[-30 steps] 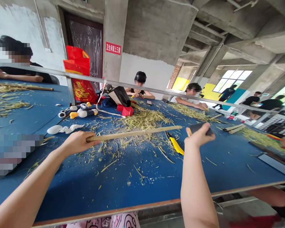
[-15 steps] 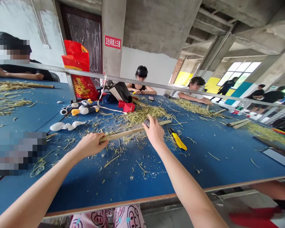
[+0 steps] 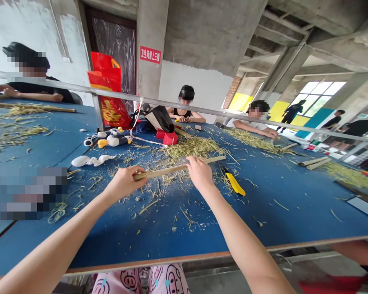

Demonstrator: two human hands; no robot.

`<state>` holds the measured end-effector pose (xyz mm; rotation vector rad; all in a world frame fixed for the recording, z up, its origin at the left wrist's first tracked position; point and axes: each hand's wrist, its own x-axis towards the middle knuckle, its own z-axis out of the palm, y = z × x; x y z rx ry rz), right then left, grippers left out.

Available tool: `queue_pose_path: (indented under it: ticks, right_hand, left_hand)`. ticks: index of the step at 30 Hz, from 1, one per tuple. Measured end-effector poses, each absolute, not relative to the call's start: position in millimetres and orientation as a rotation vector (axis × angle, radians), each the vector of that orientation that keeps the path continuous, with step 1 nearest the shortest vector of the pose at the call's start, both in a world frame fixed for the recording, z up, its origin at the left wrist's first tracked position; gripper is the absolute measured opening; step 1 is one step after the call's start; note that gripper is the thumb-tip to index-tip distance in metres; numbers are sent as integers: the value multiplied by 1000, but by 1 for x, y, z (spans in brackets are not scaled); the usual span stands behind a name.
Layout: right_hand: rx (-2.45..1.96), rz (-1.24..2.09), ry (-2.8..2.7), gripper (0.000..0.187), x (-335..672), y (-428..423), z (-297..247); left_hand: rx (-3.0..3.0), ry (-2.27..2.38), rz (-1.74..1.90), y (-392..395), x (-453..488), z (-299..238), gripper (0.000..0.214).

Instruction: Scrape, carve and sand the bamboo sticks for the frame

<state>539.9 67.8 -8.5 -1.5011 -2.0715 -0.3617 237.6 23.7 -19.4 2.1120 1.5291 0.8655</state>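
Currently: left hand, fingers wrapped round a bamboo stick; right hand, fingers pinching a small grey blade against it; straw-like shavings already heaped beyond the stick.

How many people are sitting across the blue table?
3: a black-shirted person far left, a person in a black sleeveless top at centre, a white-shirted person at right; others may be hidden.
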Motion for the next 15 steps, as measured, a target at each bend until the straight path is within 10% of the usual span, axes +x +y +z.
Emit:
queue_pose_path:
  ticks: [15]
  right_hand:
    - [-1199,-417,-2444,48,515,58,-16]
  left_hand:
    - [2026,1524,887,26,240,-24,40]
